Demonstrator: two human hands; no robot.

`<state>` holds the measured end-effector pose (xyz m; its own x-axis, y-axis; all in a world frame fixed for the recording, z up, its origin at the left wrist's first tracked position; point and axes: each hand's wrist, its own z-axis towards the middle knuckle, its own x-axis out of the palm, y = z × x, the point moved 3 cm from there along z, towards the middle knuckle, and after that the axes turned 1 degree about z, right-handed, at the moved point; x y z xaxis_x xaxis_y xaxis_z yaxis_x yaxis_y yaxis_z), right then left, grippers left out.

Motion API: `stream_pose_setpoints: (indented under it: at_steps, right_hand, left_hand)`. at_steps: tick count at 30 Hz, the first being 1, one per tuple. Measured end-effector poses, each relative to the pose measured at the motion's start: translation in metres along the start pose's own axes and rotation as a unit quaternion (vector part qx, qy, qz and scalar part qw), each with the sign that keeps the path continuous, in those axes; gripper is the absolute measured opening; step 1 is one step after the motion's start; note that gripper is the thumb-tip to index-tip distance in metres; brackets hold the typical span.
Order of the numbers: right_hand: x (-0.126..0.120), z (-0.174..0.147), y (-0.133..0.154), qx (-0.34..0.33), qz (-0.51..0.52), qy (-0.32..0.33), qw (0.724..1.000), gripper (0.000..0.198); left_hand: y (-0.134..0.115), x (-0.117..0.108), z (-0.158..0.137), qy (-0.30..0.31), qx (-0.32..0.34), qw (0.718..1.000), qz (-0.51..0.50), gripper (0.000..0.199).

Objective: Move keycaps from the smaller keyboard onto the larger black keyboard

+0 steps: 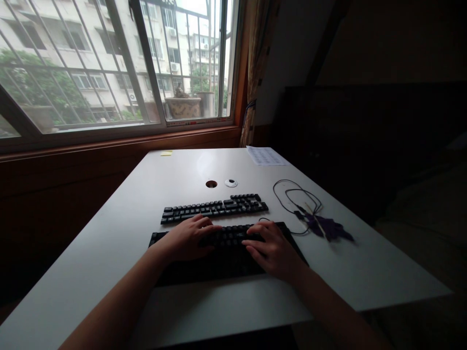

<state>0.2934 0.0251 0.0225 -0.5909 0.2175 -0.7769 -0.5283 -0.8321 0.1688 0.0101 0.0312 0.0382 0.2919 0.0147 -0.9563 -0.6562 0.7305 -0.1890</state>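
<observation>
A black keyboard (226,265) lies near the front of the white table, with a wide dark front part. My left hand (189,238) rests over its left half, fingers reaching to the right and thumb apart from them. Over the right half is my right hand (272,245), its fingers bent and spread above the keys. Nothing shows between the fingers of either hand, though the fingertips are partly lost against the dark keys. Just behind the keyboard, loose black keycaps (215,210) are laid out in keyboard-like rows on the table.
On the right of the white table (175,177) lie a looped black cable (292,183) and a dark purple cloth or glove (330,228) with a thin stick across it. Farther back are a cable hole (211,184), its round cover (231,183), printed paper (266,156) and a yellow note (166,152).
</observation>
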Motion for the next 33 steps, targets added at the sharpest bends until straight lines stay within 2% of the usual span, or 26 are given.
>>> stream_pose_setpoints:
  at_steps: [11,17,25,33]
  right_hand:
    - [0.001,0.0,-0.001,0.003,0.019,-0.009,1.0,0.02]
    - [0.006,0.001,-0.004,0.031,-0.022,0.017,0.999,0.031]
    - [0.009,0.0,-0.006,0.048,-0.047,0.033,0.997,0.031]
    - [0.001,0.002,-0.002,0.022,-0.006,-0.006,1.0,0.024]
  left_hand:
    - [0.003,0.004,0.0,0.001,0.001,1.0,0.001,0.063]
    - [0.003,0.004,0.001,-0.004,0.003,1.0,0.002,0.062]
    - [0.003,0.003,0.0,0.003,0.001,1.0,-0.001,0.061]
    - [0.002,0.002,0.0,-0.003,0.003,1.0,-0.001,0.06]
